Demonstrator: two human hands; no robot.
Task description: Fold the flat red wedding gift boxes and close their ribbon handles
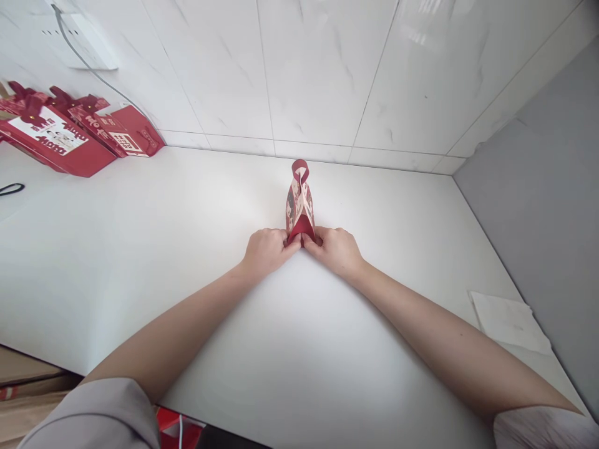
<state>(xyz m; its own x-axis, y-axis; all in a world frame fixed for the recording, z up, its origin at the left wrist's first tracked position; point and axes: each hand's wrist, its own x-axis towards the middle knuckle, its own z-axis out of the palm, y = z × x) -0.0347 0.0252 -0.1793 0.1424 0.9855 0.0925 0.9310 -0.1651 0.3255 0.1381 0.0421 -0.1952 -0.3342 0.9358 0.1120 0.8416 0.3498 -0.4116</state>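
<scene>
A small red and cream printed paper box [301,202] with a red loop handle on top stands upright on the white table [187,206], its narrow end towards me. My left hand [269,251] grips the lower left edge of that end, fingers curled outside and thumb at the opening. On the right edge my right hand [337,251] holds it the same way. Both thumbs almost meet at the bottom of the red opening. The fingertips behind the box sides are hidden.
Several red printed boxes [88,149] with ribbons stand at the back left by the tiled wall [318,75]. A black loop [12,189] lies at the left edge. White paper [510,321] lies at the right, beside a grey wall. Cardboard [28,393] shows at the lower left.
</scene>
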